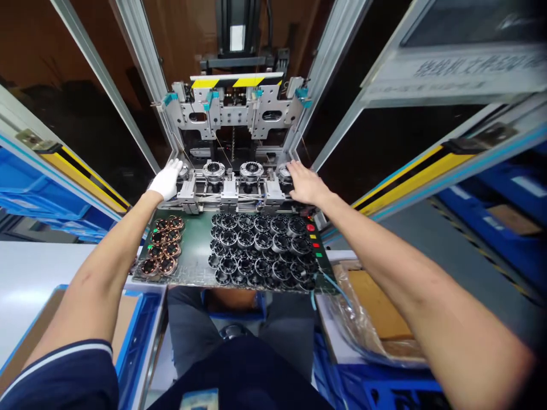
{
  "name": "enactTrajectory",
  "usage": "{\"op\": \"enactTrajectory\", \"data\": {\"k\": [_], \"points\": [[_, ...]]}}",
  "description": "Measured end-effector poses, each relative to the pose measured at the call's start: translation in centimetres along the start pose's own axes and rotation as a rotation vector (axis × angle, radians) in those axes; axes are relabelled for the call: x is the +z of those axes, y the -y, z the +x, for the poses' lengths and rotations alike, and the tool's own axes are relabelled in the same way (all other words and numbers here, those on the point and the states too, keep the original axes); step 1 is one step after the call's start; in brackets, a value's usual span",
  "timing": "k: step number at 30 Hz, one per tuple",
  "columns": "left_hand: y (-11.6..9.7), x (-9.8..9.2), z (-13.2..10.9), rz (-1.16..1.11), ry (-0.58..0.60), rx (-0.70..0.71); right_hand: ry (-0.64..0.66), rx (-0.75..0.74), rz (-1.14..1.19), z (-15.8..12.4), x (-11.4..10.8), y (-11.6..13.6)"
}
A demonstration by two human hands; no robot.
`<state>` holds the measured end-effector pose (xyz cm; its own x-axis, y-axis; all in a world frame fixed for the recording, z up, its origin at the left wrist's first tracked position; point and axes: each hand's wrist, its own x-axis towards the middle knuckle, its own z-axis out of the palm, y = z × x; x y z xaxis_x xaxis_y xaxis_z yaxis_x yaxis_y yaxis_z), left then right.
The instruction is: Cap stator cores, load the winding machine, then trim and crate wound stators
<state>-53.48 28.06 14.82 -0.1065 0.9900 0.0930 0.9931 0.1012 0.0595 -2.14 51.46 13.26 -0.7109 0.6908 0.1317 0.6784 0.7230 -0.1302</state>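
My left hand [166, 179], in a white glove, is at the leftmost station of the winding machine, its fingers around the edge of a motor stator [183, 173] that it partly covers. At the rightmost station my bare right hand [305, 183] has its fingers on another stator [284, 173], with the thumb lower down by the fixture. Between the hands, two ring-shaped stators [214, 169] [251, 170] sit upright on their holders. Thin wires run down from the machine head [233, 117] towards the stations.
On the green worktop [194, 250], copper-wound stators [164, 247] stand at left and rows of stacked black stators [262, 250] at right. Coloured buttons [312, 236] line the right edge. Metal frame posts [329, 62] flank the machine. A plastic-lined box [376, 302] stands at right.
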Motion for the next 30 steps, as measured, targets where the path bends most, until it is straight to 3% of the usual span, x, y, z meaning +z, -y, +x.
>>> {"op": "enactTrajectory", "data": {"k": [5,8,12,14,16,18,25,28,30], "points": [[-1.4,-1.2,1.6,-0.034,0.050,-0.028,0.004,0.031,-0.008,1.7,-2.5,3.3],[-5.4,-1.3,4.0,-0.063,-0.032,-0.015,-0.044,-0.002,-0.005,4.0,-3.5,7.9],[-12.6,2.3,5.5,-0.118,-0.150,0.049,-0.082,-0.023,-0.004,5.2,-0.5,15.1],[-14.8,4.3,5.2,-0.142,-0.159,0.049,-0.067,-0.007,-0.003,5.2,1.0,17.2],[-15.6,5.2,4.7,-0.161,-0.162,0.045,-0.046,0.002,0.006,5.1,1.0,17.6],[-15.4,5.2,4.4,-0.181,-0.161,0.048,-0.040,0.009,0.018,4.7,-0.4,16.5],[-15.5,2.3,4.0,-0.363,-0.136,0.013,-0.130,0.109,0.068,-1.5,-6.5,10.7],[-16.4,-0.3,3.6,-0.565,-0.192,-0.026,-0.158,0.030,0.169,-2.6,-9.1,11.3],[-17.3,-2.1,2.6,-0.744,-0.299,-0.050,-0.198,-0.066,0.269,-3.1,-10.1,13.6]]}}
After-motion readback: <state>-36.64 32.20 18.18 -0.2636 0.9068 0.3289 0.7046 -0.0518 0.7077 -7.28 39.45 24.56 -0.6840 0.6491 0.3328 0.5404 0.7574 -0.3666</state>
